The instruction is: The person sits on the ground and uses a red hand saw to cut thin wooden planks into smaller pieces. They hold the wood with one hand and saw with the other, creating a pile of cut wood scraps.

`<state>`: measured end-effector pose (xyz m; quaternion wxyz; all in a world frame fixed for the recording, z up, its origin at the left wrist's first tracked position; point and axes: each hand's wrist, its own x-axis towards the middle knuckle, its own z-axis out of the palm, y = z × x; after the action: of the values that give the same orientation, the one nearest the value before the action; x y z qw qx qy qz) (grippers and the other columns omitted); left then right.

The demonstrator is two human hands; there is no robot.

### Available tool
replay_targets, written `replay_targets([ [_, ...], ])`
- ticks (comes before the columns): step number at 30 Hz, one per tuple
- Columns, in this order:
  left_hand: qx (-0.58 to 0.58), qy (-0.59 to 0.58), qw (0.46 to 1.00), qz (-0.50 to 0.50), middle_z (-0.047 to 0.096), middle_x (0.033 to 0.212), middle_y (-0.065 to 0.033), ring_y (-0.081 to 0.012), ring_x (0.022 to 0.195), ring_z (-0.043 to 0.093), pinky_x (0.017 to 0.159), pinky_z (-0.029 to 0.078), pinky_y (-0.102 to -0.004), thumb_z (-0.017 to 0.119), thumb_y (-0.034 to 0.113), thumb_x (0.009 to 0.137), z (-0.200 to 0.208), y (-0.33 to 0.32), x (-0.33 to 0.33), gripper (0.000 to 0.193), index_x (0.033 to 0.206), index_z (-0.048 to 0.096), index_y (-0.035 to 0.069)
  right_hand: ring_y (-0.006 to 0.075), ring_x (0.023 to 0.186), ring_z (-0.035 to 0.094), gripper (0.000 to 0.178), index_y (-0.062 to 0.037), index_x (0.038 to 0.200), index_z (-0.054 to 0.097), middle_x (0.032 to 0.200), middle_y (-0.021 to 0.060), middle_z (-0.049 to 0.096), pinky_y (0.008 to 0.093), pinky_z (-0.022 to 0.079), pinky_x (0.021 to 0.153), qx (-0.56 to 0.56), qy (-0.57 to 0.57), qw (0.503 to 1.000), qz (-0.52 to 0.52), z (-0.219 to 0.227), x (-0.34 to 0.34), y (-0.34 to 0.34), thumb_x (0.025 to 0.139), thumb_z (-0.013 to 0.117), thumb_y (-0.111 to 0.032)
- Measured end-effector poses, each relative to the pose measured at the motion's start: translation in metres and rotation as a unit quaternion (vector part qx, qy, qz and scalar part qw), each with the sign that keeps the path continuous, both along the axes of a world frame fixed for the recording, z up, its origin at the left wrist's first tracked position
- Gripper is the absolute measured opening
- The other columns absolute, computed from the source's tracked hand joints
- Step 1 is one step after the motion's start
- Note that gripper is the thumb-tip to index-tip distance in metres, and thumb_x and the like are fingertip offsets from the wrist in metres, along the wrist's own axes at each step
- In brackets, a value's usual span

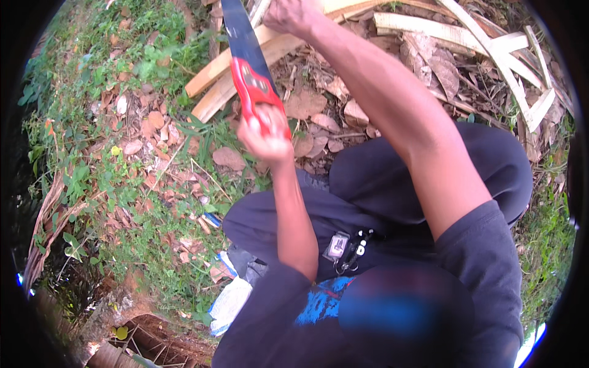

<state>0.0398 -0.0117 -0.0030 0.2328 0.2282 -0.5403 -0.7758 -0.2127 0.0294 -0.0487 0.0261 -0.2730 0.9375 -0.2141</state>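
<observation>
My left hand (268, 136) is wrapped round the red handle (248, 86) of a handsaw, slightly smeared by motion. The dark saw blade (244, 34) points up and away, passing over pale wooden strips (216, 101) on the ground. At the top edge, my right hand (293, 13) is closed with its fingers curled down at a pale wooden strip (261, 11) beside the blade. The far end of the blade and the saw's contact with the wood lie out of the picture.
More pale wooden strips (429, 27) lie at the far right, some bent or crossed. Dry leaves (307, 103) and green weeds (165, 52) cover the ground. My folded legs (429, 165) are close below my arms. A white bag (230, 303) sits by my left side.
</observation>
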Motion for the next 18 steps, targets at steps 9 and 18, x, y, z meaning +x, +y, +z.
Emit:
replay_targets([
  [9, 0.001, -0.016, 1.0, 0.002, 0.037, 0.052, -0.0028, -0.0099, 0.043, 0.032, 0.041, 0.027, -0.0237, 0.047, 0.022, 0.083, 0.03, 0.046, 0.025, 0.023, 0.071, 0.041, 0.003, 0.0193, 0.067, 0.065, 0.018, -0.0166, 0.082, 0.072, 0.074, 0.0029, 0.068, 0.0405, 0.042, 0.048, 0.056, 0.033, 0.997, 0.038, -0.012, -0.008, 0.005, 0.078, 0.056, -0.023],
  [18, -0.056, -0.026, 0.996, -0.067, 0.036, 0.052, -0.0024, -0.0093, 0.041, 0.029, 0.038, 0.023, -0.0231, 0.042, 0.023, 0.085, 0.038, 0.023, 0.068, 0.023, 0.073, 0.041, 0.004, 0.0155, 0.039, 0.049, 0.031, -0.0121, 0.057, 0.055, 0.048, 0.003, 0.053, 0.0384, 0.042, 0.04, -0.013, 0.191, 0.981, 0.043, -0.023, -0.012, 0.011, 0.084, 0.047, -0.022],
])
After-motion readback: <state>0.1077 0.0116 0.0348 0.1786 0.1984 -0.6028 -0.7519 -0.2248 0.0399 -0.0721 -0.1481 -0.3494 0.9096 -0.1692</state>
